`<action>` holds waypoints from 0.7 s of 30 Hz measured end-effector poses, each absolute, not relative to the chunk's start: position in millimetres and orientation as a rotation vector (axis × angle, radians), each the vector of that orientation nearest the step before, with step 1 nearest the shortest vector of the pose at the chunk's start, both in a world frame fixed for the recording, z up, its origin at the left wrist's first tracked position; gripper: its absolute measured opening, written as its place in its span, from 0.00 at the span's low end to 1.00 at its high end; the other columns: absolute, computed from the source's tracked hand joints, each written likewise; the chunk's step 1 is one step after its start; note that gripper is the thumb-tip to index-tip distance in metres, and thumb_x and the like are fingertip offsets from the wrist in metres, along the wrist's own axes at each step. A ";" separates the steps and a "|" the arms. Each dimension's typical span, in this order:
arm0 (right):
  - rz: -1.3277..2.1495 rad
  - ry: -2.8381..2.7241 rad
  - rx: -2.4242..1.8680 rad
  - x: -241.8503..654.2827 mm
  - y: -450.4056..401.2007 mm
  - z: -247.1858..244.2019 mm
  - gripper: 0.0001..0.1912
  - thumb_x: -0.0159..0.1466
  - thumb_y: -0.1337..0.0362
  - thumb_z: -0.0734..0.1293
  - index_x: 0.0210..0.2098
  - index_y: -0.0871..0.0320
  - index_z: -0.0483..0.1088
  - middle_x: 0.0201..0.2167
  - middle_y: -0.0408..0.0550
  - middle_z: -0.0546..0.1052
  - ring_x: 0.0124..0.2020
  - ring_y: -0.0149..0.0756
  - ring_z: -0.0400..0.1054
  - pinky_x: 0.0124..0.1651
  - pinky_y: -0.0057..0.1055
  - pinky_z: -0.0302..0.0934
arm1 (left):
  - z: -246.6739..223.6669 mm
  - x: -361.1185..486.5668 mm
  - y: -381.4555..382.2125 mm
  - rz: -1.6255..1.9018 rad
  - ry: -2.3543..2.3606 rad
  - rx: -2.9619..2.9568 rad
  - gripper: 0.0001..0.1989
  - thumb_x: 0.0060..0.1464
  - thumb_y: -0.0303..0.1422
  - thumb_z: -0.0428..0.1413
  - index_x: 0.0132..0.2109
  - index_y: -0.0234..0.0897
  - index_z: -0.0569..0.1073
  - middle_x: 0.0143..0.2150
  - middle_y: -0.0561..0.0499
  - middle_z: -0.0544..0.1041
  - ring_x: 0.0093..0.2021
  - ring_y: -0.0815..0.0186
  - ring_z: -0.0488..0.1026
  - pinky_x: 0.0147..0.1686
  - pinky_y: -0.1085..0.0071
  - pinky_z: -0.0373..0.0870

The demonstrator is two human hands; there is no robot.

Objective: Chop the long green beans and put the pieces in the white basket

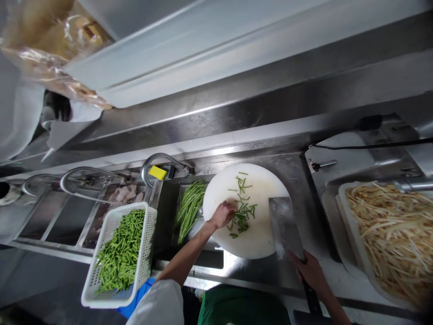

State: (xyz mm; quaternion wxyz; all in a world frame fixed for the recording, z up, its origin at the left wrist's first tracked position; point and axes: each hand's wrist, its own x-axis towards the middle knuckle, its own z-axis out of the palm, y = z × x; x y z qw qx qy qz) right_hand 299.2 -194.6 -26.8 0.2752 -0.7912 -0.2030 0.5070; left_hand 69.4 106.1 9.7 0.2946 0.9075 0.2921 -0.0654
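My left hand [223, 215] is over the round white cutting board [264, 239], its fingers curled down on cut green stalks [241, 222]. More short pieces lie scattered toward the board's far side. In my right hand [311, 273] is a cleaver [286, 228], gripped near the handle. Its broad blade lies over the right edge of the board, apart from the pieces. Left of the board lies a bunch of long, uncut green stalks [191, 205]. What my left fingertips hold is partly hidden.
A white perforated basket [150, 234] full of short green pieces stands at the left, beside sinks with curved taps [149, 164]. A yellow sponge-like block [158, 172] sits behind. On the right, a tub [355, 253] holds pale strips [392, 230]. A metal shelf [209, 113] runs above the counter.
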 end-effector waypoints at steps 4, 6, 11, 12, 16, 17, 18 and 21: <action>1.361 -0.584 -2.124 300.3 -194.6 -26.3 0.23 0.56 0.38 0.62 0.22 0.50 0.59 0.08 0.39 0.67 0.13 0.36 0.65 0.25 0.33 0.60 | 10.8 70.2 101.9 -0.253 0.793 2.456 0.07 0.57 0.26 0.55 0.40 0.35 0.77 0.41 0.45 0.76 0.46 0.59 0.71 0.52 0.64 0.66; 1.355 -0.600 -2.128 300.5 -195.4 -27.4 0.23 0.56 0.38 0.62 0.21 0.50 0.59 0.08 0.40 0.67 0.14 0.36 0.65 0.26 0.33 0.61 | 10.2 70.7 100.6 -0.298 0.770 2.491 0.07 0.56 0.25 0.55 0.40 0.34 0.77 0.41 0.45 0.76 0.45 0.58 0.71 0.51 0.65 0.66; 1.324 -0.616 -2.122 299.2 -195.7 -28.7 0.24 0.56 0.37 0.61 0.20 0.50 0.59 0.08 0.40 0.67 0.15 0.36 0.65 0.27 0.33 0.60 | 6.9 82.2 114.3 -0.071 0.926 2.395 0.06 0.51 0.23 0.56 0.37 0.34 0.76 0.36 0.48 0.74 0.40 0.63 0.71 0.43 0.69 0.68; 1.325 -0.611 -2.120 298.7 -195.6 -28.9 0.25 0.56 0.37 0.61 0.20 0.50 0.58 0.08 0.39 0.67 0.14 0.36 0.65 0.26 0.33 0.60 | 6.7 87.3 120.0 0.008 0.979 2.353 0.07 0.51 0.23 0.56 0.37 0.34 0.76 0.35 0.49 0.74 0.38 0.64 0.70 0.42 0.70 0.69; 1.339 -0.619 -2.114 297.7 -196.1 -30.8 0.25 0.56 0.37 0.61 0.20 0.50 0.57 0.08 0.39 0.66 0.14 0.36 0.65 0.26 0.33 0.60 | 8.5 107.6 136.2 0.157 1.095 2.294 0.09 0.52 0.24 0.56 0.41 0.34 0.77 0.37 0.49 0.73 0.39 0.65 0.70 0.43 0.69 0.69; 1.341 -0.626 -2.116 297.8 -196.5 -31.3 0.24 0.56 0.37 0.60 0.20 0.50 0.58 0.08 0.39 0.66 0.14 0.36 0.65 0.27 0.33 0.61 | 9.5 110.3 135.9 0.162 1.102 2.296 0.09 0.54 0.26 0.55 0.42 0.34 0.77 0.39 0.48 0.73 0.40 0.64 0.70 0.44 0.69 0.69; 1.344 -0.636 -2.118 298.0 -196.9 -31.9 0.24 0.57 0.37 0.60 0.20 0.50 0.58 0.08 0.39 0.66 0.14 0.36 0.66 0.28 0.33 0.61 | 10.4 111.6 133.3 0.155 1.099 2.297 0.09 0.55 0.27 0.55 0.43 0.35 0.77 0.40 0.48 0.73 0.40 0.64 0.71 0.44 0.69 0.70; 1.342 -0.655 -2.130 298.5 -197.2 -32.6 0.24 0.57 0.37 0.59 0.21 0.50 0.58 0.08 0.39 0.67 0.15 0.37 0.66 0.29 0.34 0.62 | 11.3 108.9 117.5 0.051 1.027 2.298 0.04 0.55 0.31 0.58 0.37 0.36 0.77 0.36 0.50 0.73 0.33 0.66 0.70 0.37 0.70 0.69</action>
